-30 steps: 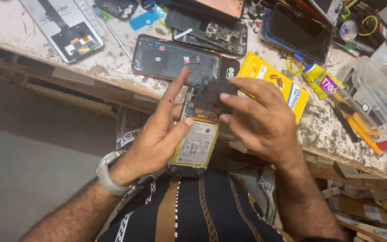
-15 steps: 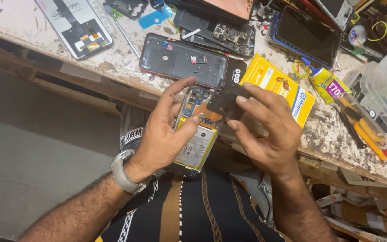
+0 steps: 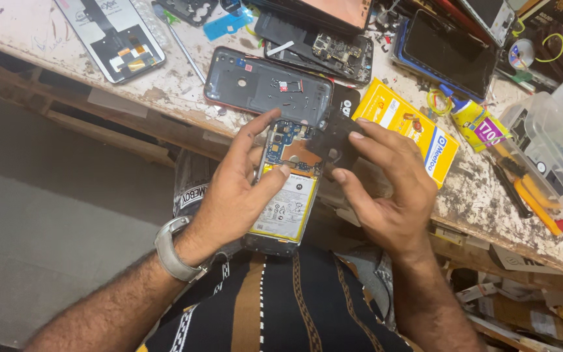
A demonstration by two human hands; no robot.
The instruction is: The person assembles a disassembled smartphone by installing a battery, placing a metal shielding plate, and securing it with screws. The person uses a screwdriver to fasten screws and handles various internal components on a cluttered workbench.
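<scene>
Opened phone (image 3: 287, 195) held above lap, just short of workbench (image 3: 164, 91) edge. Long axis runs near-far w/ slight tilt; camera end points to bench, battery faces up. Left hand (image 3: 236, 195) grips its side, fingers closed round it. Right hand (image 3: 386, 189) pinches black cover piece (image 3: 333, 140) at phone's upper right.

Opened phone (image 3: 286, 189) with white battery label and blue circuit board, yellow cardboard box (image 3: 406, 130) at two o'clock, black-and-tan striped shirt (image 3: 275, 306) at six o'clock.

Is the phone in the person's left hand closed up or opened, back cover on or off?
Opened, cover off: the phone in the left hand shows its bare battery and circuit board.
</scene>
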